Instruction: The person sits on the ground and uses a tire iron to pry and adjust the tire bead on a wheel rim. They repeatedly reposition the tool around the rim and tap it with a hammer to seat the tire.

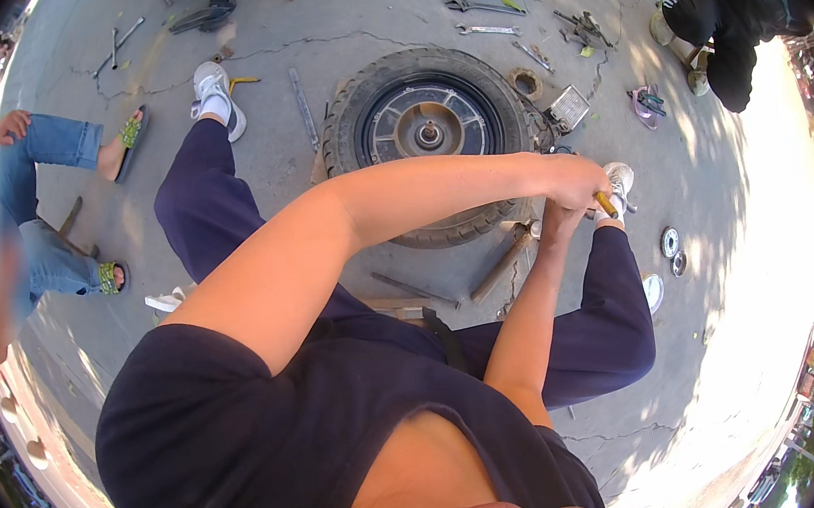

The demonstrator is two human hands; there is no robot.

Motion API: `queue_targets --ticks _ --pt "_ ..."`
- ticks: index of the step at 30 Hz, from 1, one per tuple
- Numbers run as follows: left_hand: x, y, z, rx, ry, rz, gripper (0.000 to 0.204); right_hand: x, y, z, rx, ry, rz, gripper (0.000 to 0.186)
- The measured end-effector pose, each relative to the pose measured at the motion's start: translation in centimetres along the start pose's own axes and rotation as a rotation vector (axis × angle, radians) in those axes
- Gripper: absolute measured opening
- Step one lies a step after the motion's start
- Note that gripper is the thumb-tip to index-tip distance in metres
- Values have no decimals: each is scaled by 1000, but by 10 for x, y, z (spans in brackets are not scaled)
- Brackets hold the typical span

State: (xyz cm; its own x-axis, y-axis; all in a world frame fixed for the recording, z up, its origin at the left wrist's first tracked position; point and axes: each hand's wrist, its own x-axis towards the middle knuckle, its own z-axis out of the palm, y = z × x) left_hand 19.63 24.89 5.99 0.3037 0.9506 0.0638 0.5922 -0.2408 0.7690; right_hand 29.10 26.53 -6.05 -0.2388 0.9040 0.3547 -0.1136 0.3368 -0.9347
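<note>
A wheel lies flat on the ground in front of me, its black tyre [503,95] around a dark rim with a hub [429,135] and a threaded shaft in the middle. At the wheel's right edge my left hand [580,180] is closed around a tool with a yellow-brown handle [606,203]. The tool's other end is hidden. My right hand [560,218] is close below the left one, touching or nearly touching it. Its fingers are out of sight behind the left hand. My left forearm crosses over the near part of the tyre.
Wrenches [491,30], a metal ring [526,84] and a silver rectangular block [567,109] lie beyond and right of the wheel. Nearer are a thick rod [500,266] and a flat bar [417,289]. One person [56,221] sits left; another in black [734,11] is far right.
</note>
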Motion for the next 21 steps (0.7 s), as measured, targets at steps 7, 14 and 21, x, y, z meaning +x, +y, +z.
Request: queue_targets --ticks 7,14,21 --pt "-70 15 -12 -460 216 199 32 -6 -76 -15 -619 -358 -307 25" --pt "-148 27 -27 -440 173 -158 55 -48 -90 0 -544 -267 -38 23" --pt "-243 -43 -89 -1001 956 -311 32 -29 -56 -41 -40 166 575 30"
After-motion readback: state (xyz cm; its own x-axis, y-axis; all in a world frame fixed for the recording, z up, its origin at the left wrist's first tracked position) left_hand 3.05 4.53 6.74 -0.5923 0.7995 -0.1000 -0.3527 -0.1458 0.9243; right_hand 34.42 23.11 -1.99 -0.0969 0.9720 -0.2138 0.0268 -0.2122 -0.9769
